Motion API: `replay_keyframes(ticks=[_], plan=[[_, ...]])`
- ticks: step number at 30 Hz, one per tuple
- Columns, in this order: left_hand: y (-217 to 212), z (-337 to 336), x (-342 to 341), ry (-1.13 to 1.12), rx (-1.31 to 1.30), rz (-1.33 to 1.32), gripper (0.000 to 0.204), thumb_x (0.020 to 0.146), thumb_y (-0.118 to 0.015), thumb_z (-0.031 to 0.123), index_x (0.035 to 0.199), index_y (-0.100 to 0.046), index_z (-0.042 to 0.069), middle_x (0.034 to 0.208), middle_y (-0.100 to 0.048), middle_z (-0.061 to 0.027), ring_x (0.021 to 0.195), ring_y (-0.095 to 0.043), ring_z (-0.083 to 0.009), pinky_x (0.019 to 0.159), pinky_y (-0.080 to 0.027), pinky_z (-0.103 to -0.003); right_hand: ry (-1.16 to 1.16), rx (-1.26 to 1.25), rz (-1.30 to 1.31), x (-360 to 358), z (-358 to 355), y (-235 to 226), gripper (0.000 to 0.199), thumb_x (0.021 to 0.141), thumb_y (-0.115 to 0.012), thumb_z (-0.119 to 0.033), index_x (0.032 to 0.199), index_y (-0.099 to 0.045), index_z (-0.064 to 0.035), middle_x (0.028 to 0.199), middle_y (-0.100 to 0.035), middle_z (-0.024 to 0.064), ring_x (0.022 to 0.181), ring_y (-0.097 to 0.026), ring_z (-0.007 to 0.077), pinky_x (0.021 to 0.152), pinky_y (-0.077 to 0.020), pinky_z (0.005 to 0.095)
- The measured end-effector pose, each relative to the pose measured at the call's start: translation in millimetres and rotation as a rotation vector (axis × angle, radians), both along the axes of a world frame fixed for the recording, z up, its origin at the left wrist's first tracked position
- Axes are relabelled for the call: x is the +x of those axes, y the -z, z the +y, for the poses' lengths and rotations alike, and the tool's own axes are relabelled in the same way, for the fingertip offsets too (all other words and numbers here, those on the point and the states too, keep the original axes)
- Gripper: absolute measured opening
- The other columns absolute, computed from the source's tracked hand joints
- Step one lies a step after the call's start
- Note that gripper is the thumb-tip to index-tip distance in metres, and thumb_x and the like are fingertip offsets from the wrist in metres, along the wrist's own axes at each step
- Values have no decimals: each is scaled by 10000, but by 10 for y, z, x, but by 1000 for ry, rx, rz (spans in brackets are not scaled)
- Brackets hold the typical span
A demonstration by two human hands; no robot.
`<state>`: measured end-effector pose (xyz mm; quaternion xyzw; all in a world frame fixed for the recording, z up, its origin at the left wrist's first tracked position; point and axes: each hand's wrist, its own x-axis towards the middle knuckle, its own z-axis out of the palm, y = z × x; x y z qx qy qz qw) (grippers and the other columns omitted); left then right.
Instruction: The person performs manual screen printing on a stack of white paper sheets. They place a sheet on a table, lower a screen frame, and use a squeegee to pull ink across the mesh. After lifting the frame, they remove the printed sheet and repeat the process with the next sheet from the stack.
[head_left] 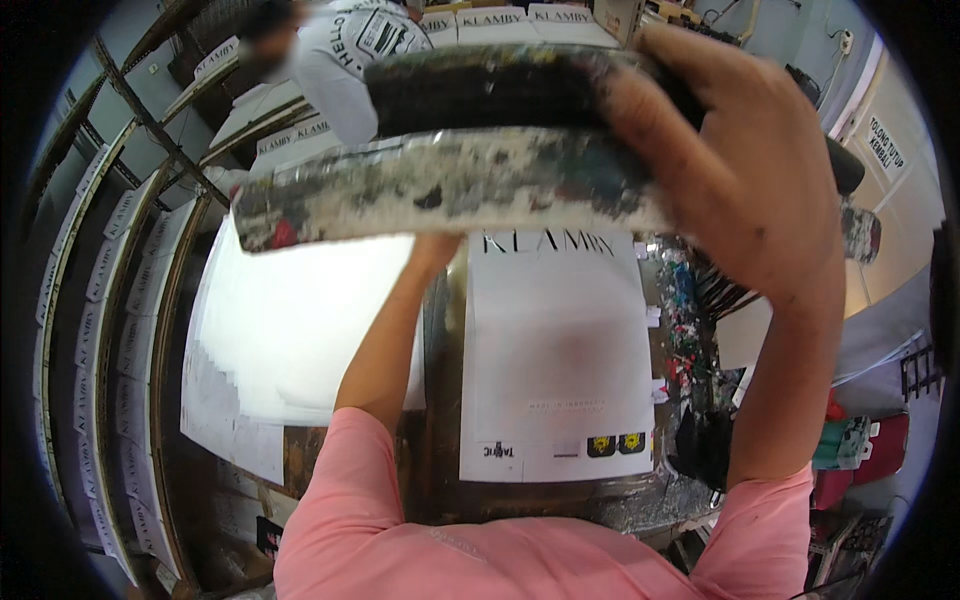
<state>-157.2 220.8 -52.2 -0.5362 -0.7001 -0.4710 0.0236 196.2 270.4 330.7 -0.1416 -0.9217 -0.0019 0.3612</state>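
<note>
Here, the squeegee (450,190) sits raised close under my head, crossing the upper part of the view almost level, its left end dipping a little. It is a long, flat bar: the upper strip is dark, nearly black and matte, while the lower face is pale and crusted with dried ink in grey, green, black and a red patch near the left end, the surface rough and flaking. My right hand (740,170) is closed over its right portion, palm wrapped across the top and front with fingers curled round the far side, ink smudges on the skin. My left hand (435,248) reaches up behind the bar; only the wrist and heel show beneath the lower edge, so I cannot tell how the fingers sit or whether they grip it. Both forearms rise from pink sleeves (380,500) at the lower edge. Below the bar, on the work table (440,470), lies a smooth white printed sheet (555,360), rectangular, with dark lettering at top and small marks along its bottom edge. Just left of it rests a stack of plain white sheets (290,330), glossy under the light. To the right, a clutter of ink-spattered pots (685,320) stands beside the sheet. On the left, slatted drying racks (110,300) hold further printed sheets. Beyond the bar, a person in a white printed shirt (350,60) bends over.
</note>
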Motion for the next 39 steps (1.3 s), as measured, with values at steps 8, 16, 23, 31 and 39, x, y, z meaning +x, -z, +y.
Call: replay_keyframes(ticks=[8,16,23,31,39], plan=[[-138,-2369,31,-552,111,-409,186,1067,-687,176,1031,-730,-1,786,-662,-8,679,-577,-65,622,-491,-248,67,124,18,194,-186,347,469,993,-644,-409,1174,-704,19,1005,-713,230,937,-619,451,911,-480,464],[-14,-4157,-1030,-880,80,-48,253,1055,-676,211,963,-703,-24,745,-697,-90,632,-643,-133,616,-519,-312,119,159,11,285,-326,468,476,991,-658,-389,1206,-706,33,1046,-712,270,984,-652,462,938,-484,471],[-312,-3475,-85,-575,-107,207,624,1078,-621,368,1636,-444,152,1704,-409,-145,1575,-364,-361,1267,-119,-702,104,150,33,336,-436,604,493,997,-659,-403,1210,-709,38,1081,-716,284,1046,-657,472,961,-483,486],[65,-2677,1500,-307,-706,443,557,1156,-371,406,1627,-459,122,1671,-464,-129,1612,-308,-343,1257,63,-743,91,145,29,280,-379,479,467,986,-675,-413,1159,-742,15,1008,-715,303,978,-671,496,878,-521,529],[-293,-2096,2092,-120,-612,230,853,1045,-476,701,1599,-481,52,1657,-458,-206,1575,-349,-429,1275,-26,-712,36,183,93,257,-355,288,461,989,-635,-464,982,-731,-13,852,-726,246,863,-705,432,823,-543,526]])
